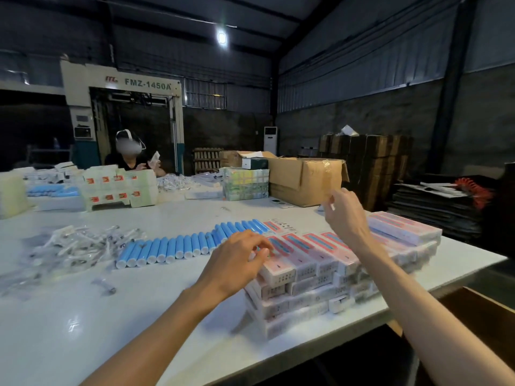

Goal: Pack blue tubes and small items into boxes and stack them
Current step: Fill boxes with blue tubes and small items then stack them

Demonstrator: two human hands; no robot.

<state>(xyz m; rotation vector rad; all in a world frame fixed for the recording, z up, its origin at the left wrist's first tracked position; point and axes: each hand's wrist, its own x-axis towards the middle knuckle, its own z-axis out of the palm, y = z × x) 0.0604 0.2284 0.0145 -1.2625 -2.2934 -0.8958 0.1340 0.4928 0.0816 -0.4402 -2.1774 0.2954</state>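
Left hand is resting curled on the stacked pink boxes mid-frame, can't tell if gripping. Right hand is hanging raised, pinching a small white item. Blue tubes are lying center-left, cardboard carton behind.

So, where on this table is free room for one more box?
Free: the near left table, in front of the blue tubes and left of the box stack; also the strip between the tubes and the cardboard carton. Crowded: the bag pile, right edge.
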